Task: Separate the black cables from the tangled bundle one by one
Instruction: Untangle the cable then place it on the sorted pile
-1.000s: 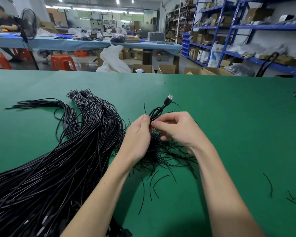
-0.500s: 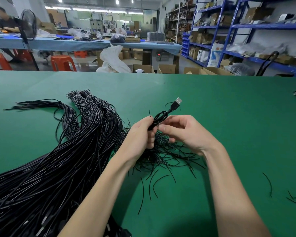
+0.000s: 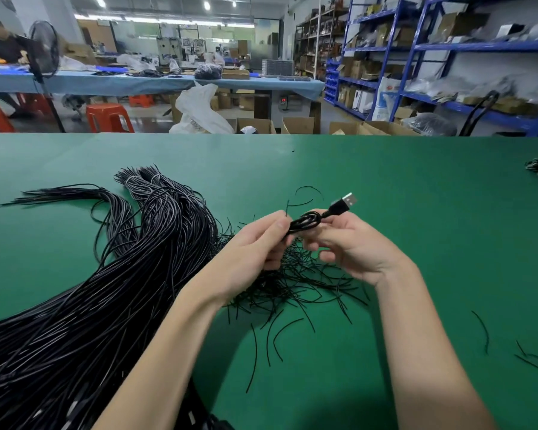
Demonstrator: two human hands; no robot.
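We've got the left hand [image 3: 255, 243] and right hand [image 3: 351, 246] both pinching one coiled black cable [image 3: 305, 223] above the green counter [image 3: 416, 212], USB plug [image 3: 343, 204] poking up-right; big cable bundle [image 3: 90, 290] lies to the left, short offcuts [image 3: 302, 283] underneath.

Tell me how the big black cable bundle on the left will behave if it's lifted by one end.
The cable bundle will probably sag and drape, since its strands curve loosely over the green table. It likely feels heavy, being so thick. Loose strands may slip out.
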